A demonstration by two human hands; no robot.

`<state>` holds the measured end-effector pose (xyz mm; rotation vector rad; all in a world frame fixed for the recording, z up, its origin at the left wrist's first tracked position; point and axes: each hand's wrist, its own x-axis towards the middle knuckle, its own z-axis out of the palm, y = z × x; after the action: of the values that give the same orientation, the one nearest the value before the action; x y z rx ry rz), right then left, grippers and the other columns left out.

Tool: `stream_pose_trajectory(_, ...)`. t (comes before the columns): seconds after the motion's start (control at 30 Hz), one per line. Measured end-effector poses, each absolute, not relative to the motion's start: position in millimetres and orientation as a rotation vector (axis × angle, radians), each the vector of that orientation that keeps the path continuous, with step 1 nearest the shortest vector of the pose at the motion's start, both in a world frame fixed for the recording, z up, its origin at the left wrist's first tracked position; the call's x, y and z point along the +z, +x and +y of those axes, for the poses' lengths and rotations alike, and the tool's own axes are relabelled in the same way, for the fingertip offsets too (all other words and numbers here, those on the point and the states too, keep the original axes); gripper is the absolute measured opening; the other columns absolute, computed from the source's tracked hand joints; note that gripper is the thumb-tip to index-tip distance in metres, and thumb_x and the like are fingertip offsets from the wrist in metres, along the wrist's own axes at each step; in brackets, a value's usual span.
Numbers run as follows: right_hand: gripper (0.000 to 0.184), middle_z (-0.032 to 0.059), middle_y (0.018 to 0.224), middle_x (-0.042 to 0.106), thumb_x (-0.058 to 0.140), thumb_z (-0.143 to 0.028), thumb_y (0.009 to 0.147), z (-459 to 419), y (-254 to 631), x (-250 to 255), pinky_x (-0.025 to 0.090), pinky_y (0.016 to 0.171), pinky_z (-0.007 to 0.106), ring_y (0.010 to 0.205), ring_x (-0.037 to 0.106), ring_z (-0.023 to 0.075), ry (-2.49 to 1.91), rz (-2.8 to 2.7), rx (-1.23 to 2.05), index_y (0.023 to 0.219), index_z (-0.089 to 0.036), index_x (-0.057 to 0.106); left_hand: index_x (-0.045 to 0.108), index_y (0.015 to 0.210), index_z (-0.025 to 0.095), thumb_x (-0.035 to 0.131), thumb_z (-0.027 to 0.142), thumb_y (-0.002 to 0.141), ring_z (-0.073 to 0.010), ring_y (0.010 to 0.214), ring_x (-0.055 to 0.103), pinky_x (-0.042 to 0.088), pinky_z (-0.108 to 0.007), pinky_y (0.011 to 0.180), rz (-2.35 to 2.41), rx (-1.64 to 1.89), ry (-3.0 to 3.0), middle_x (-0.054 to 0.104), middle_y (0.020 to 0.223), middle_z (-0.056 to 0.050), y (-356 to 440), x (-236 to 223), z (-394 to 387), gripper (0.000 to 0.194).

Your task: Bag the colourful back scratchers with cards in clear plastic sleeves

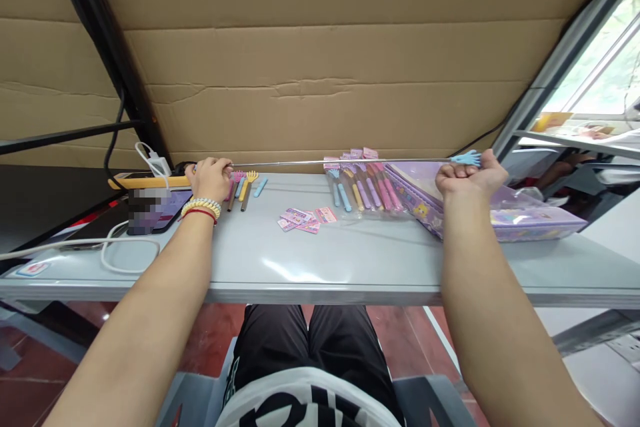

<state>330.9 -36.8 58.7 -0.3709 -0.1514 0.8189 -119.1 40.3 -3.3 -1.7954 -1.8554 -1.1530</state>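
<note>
My left hand (213, 178) and my right hand (470, 178) are both closed on one telescopic back scratcher, stretched out level above the grey table (350, 267). Its thin metal rod (345, 162) spans between the hands. My left hand grips the handle end. My right hand grips just behind the blue hand-shaped head (466, 158). Several collapsed scratchers (245, 185) with coloured heads lie beside my left hand. More packed ones in clear sleeves (363, 187) lie in the middle.
Small pink labels (306, 219) lie loose on the table. A purple packaging box (500, 213) sits under my right hand. A phone (155, 210), a yellow power strip (145, 181) and white cables (107, 247) are at left. Cardboard (320, 80) walls the back.
</note>
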Motion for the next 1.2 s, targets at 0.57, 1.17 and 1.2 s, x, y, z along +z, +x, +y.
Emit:
stream_pose_trajectory(0.57,0.022,-0.0060,0.053,0.027,0.038,-0.024,0.085,-34,331,61,0.015,0.032,0.017,0.039,0.024,0.0056,-0.797,-0.034,0.735,0.065,-0.018,0.030,0.072,0.091,0.024,0.053,0.027,0.080,-0.0279,0.109,0.052,0.020,-0.050,0.099,-1.763,-1.393,-1.788,0.066,0.103,-0.007,-117,11,38,0.021)
stream_pose_trajectory(1.17,0.011,-0.0027,0.066,0.049,0.036,-0.021,0.082,-27,323,59,0.026,0.039,0.021,0.049,0.044,0.0095,-0.903,-0.046,0.598,0.072,-0.019,0.042,0.068,0.093,0.019,0.052,0.026,0.084,-0.0203,0.106,0.054,0.018,-0.042,0.103,-1.817,-1.284,-1.835,0.067,0.102,-0.002,-119,11,38,0.020)
stream_pose_trajectory(1.2,0.012,-0.0025,0.067,0.050,0.036,-0.021,0.082,-27,323,59,0.026,0.039,0.021,0.050,0.044,0.0095,-0.891,-0.043,0.587,0.072,-0.019,0.042,0.067,0.093,0.019,0.052,0.027,0.084,-0.0196,0.105,0.054,0.017,-0.042,0.104,-1.807,-1.265,-1.860,0.067,0.101,-0.001,-120,10,40,0.020)
